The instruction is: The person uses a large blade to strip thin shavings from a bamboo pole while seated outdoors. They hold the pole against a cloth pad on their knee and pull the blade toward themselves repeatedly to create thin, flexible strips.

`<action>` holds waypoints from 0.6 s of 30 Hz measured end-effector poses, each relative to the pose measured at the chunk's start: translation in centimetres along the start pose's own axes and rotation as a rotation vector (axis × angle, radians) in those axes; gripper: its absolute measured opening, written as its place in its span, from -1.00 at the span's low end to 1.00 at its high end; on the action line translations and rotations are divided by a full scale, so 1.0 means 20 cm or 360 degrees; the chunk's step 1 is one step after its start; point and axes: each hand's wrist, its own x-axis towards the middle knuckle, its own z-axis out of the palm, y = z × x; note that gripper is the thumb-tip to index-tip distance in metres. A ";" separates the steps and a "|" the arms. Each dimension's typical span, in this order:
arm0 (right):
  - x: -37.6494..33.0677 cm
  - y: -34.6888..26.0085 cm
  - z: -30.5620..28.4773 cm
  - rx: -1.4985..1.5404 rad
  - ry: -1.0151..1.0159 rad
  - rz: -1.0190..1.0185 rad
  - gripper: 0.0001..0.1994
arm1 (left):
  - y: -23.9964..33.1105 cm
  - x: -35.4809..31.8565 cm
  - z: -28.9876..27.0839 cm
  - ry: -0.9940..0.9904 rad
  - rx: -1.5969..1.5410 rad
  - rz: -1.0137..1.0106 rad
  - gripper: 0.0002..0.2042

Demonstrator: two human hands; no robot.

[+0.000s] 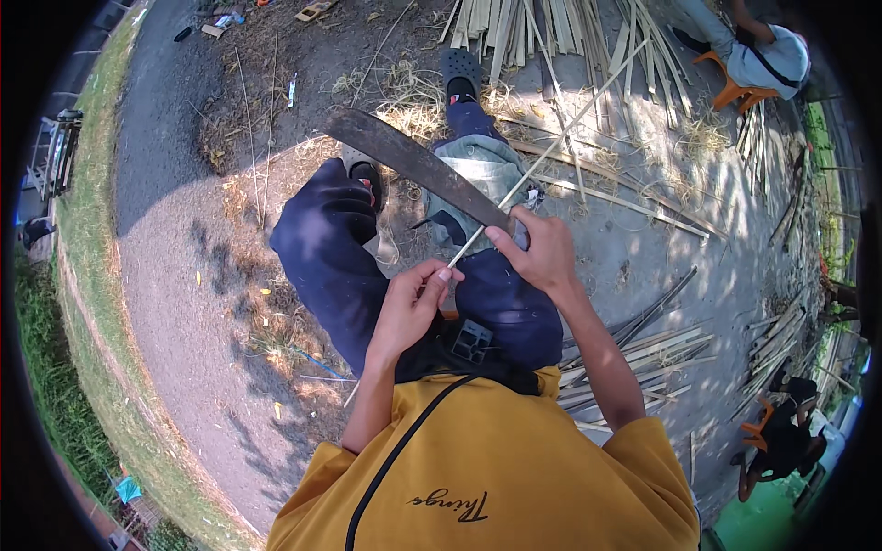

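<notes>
Left hand, centre of frame: thumb and forefinger pinching a long, thin, pale wooden strip. Strip runs diagonally from that pinch to the upper right of the frame, passing the right hand.

Right hand, just right of centre: fingers curled around the near end of a broad, dark, worn metal blade, thumb forward by the strip. Grip end is covered by the hand, can't see its shape. Blade points to the upper left; strip crosses it near the right thumb. Can't tell if the edge is biting.

Below the blade: a grey-green cloth draped on one leg of the navy trousers.

Around: fanned pile of pale flat strips at top centre, second stack of pale strips lower right. Seated person on an orange plastic stool, upper right.
</notes>
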 end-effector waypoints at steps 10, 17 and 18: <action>-0.01 0.01 0.00 -0.0174 -0.0076 -0.0036 -0.39 | 0.10 0.23 0.25 0.0452 0.0408 0.0413 -0.86; 0.01 0.00 -0.01 -0.0150 -0.0105 0.0053 -0.38 | 0.08 0.18 0.27 0.0545 0.0471 0.0488 -0.90; 0.00 0.00 -0.01 -0.0154 -0.0083 0.0059 -0.38 | 0.08 0.17 0.27 0.0551 0.0456 0.0485 -0.90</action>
